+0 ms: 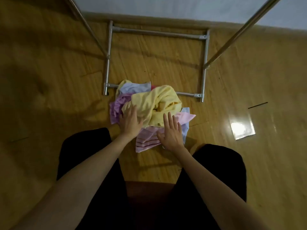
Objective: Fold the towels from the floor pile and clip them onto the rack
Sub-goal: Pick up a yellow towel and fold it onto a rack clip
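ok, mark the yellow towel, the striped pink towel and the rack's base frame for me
yellow towel (154, 103), head view, on its bunched top in the pile
striped pink towel (146, 141), head view, on the striped end near the person
rack base frame (206, 52), head view, on the right side tube

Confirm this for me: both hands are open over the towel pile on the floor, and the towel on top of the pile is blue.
One detail is wrong. The head view shows both the left hand and right hand open over the towel pile on the floor, but the towel on top is yellow, not blue. A pale blue towel only peeks out at the far side.
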### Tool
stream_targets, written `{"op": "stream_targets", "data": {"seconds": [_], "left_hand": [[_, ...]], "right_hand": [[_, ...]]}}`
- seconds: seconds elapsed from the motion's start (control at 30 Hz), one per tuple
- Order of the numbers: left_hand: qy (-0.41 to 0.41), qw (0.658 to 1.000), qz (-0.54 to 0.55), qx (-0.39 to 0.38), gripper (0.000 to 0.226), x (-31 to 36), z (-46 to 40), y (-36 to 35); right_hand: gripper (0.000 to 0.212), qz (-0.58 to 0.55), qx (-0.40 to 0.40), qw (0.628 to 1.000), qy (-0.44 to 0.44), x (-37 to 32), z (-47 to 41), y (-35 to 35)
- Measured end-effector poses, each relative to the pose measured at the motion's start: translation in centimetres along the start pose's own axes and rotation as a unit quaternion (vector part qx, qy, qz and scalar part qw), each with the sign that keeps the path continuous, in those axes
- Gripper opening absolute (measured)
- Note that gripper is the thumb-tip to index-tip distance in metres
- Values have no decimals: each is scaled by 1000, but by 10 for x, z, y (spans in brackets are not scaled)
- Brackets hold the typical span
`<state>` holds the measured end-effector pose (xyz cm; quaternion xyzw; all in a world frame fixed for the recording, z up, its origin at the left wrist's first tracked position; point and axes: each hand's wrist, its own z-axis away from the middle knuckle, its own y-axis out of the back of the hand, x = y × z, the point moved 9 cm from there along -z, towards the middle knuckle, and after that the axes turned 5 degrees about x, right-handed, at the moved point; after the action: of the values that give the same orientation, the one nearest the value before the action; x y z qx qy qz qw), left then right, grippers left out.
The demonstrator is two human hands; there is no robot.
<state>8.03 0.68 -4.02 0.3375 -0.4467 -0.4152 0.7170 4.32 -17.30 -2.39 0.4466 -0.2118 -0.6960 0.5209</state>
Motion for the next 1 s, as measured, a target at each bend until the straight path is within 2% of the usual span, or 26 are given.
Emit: {"op": "stream_targets", "data": {"seconds": [0.17, 0.33, 0.47, 0.53, 0.67, 0.87, 1.0], "left_hand": [[-39, 999, 12, -21, 57, -12, -35, -66], [18, 999, 44, -4, 37, -23, -52, -107], [13, 999, 48, -4, 17, -23, -54, -117], [7, 998, 61, 13, 14, -19, -52, -105], [19, 986, 158, 50, 13, -9, -39, -51], [-106, 974, 193, 59, 11, 42, -9, 54], [-165, 961, 207, 81, 10, 82, 11, 115]], "right_hand": [[80, -10, 0, 999, -31, 32, -49, -49], [77, -25, 4, 999, -21, 48, -79, -73], [77, 4, -6, 1000, 2, 52, -85, -84], [77, 20, -14, 1000, 9, 51, -82, -84], [81, 34, -26, 999, 14, 39, -64, -63], [85, -3, 10, 999, 51, -3, -29, 9], [84, -40, 73, 991, 102, -33, -7, 59]]}}
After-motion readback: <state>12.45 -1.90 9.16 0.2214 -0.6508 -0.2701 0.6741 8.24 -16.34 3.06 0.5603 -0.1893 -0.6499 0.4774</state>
